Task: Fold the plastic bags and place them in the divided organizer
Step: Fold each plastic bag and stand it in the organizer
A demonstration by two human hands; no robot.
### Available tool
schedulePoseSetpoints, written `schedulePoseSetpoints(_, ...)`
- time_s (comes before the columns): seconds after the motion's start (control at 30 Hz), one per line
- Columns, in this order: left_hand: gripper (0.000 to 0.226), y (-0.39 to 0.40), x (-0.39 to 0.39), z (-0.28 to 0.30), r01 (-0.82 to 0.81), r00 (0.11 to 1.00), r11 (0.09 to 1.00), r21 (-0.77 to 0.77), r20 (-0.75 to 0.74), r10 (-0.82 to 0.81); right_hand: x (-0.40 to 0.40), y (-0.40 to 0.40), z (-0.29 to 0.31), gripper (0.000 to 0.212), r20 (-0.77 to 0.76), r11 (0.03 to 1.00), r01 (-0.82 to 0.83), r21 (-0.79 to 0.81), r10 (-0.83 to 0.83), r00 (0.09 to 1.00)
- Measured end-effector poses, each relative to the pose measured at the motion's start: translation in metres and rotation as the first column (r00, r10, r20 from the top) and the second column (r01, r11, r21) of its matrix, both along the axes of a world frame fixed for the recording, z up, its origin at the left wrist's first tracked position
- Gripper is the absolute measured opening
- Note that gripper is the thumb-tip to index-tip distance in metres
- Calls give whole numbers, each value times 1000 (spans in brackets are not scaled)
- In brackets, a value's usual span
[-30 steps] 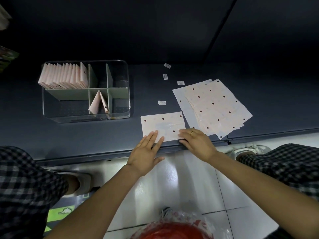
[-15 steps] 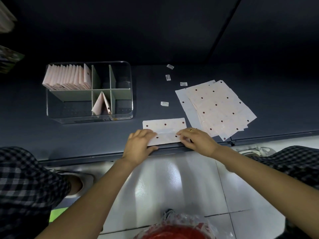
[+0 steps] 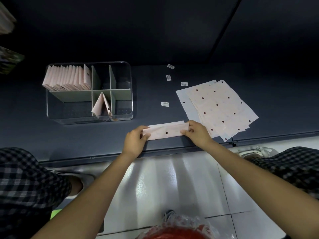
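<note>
- While pinched at both ends, folded bag lies as a narrow strip near the table's front edge, long axis left-right; left hand grips left end, right hand grips right.
- Leftward and farther: divided organizer; left hand nearer it.
- Rightward: unfolded bags stacked flat.
- Scattered beyond: small labels.
</note>
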State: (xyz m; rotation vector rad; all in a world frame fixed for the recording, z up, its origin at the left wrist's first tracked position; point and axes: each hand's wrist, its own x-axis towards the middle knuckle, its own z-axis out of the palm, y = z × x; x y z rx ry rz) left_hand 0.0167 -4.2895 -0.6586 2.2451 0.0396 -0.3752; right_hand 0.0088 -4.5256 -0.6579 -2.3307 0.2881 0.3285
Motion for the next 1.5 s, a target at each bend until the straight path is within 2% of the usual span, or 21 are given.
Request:
schedulePoseSetpoints(0.07,40,-5,-4,1,-44,997,999,29,61,42,5,6,-3,28,-57,998,25,-56,-28,998)
schedulePoseSetpoints(0.1,46,-8,-8,1,-56,987,995,83,157,43,6,7,-4,31,-77,997,35,-64,-40,996)
schedulePoseSetpoints(0.13,50,-11,-12,1,-47,964,986,160,264,3,8,8,-4,32,-89,997,48,-62,-54,995)
schedulePoseSetpoints(0.2,51,-18,-19,-1,75,896,954,289,401,-192,10,8,-4,35,-108,996,65,-63,-71,992)
schedulePoseSetpoints(0.23,52,-22,-23,-4,201,862,917,345,382,-332,11,8,-4,36,-112,996,66,-67,-74,991)
schedulePoseSetpoints(0.3,63,-28,-32,-13,411,795,775,481,228,-562,12,8,-4,37,-120,995,79,-64,-87,989)
schedulePoseSetpoints(0.37,74,-28,-35,-26,458,780,673,581,102,-618,14,8,-4,39,-145,994,95,-55,-102,984)
schedulePoseSetpoints(0.43,78,-25,-36,-31,455,785,631,628,52,-617,13,11,-1,39,-162,992,102,-73,-112,980)
schedulePoseSetpoints(0.5,79,-23,-35,-33,469,775,607,641,31,-631,5,16,2,39,-26,965,80,-251,-90,996)
schedulePoseSetpoints(0.53,80,-23,-34,-33,471,773,598,648,24,-634,-1,20,2,39,106,931,70,-359,-34,994)
schedulePoseSetpoints(0.6,83,-24,-35,-34,462,776,591,662,21,-630,-14,33,2,44,295,908,-23,-418,160,942)
schedulePoseSetpoints(0.63,83,-25,-35,-34,459,778,593,661,22,-627,-19,40,1,48,280,899,-147,-412,279,919)
schedulePoseSetpoints(0.7,83,-25,-36,-34,464,776,600,651,28,-630,-27,52,-8,56,131,808,-418,-416,508,851)
schedulePoseSetpoints(0.77,82,-23,-34,-34,470,766,597,650,36,-642,-31,55,-19,62,13,713,-536,-452,606,795)
schedulePoseSetpoints(0.83,83,-22,-34,-34,471,760,598,648,47,-649,-32,48,-23,65,-14,695,-521,-496,594,805)
schedulePoseSetpoints(0.97,84,-19,-32,-33,488,751,597,637,42,-659,-32,19,-17,66,-22,760,-445,-474,495,868)
schedulePoseSetpoints(1.07,84,-20,-30,-30,500,749,595,629,31,-662,-27,9,-7,57,2,795,-425,-433,472,881)
schedulePoseSetpoints(1.2,78,-19,-26,-25,524,742,612,592,35,-670,4,13,7,38,62,857,-290,-427,348,936)
schedulePoseSetpoints(1.3,67,-15,-24,-20,539,747,643,544,45,-664,18,16,9,29,-6,850,-283,-445,314,950)
schedulePoseSetpoints(1.37,62,-13,-23,-18,529,758,664,528,57,-650,14,20,7,20,-37,883,-234,-406,240,970)
schedulePoseSetpoints(1.5,57,-7,-22,-13,429,770,683,591,157,-619,-14,32,5,18,-122,909,-150,-388,110,986)
